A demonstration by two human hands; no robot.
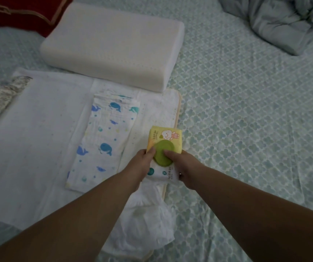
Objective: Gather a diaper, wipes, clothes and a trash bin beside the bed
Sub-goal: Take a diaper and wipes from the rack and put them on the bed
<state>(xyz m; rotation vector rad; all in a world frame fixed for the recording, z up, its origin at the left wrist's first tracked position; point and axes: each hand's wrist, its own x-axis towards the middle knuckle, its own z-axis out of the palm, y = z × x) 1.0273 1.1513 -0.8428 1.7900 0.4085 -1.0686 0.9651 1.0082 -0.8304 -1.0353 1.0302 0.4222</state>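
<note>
Setting the wipes down on the bed

Both hands, left hand (144, 159) and right hand (182, 163), are gripping the wipes pack (163, 148) at the changing pad's (178, 103) right edge, beside the diaper (102, 140); the pack risks slipping off the edge.

Open quilted bed sheet (246, 129) is lying free at right; pillow (112, 44) blocking upper left, crumpled blanket (276, 21) crowding upper right.

Both bare forearms outstretched, left hand (142, 159) and right hand (182, 163) close together, fingers curled, thumbs on top.
</note>
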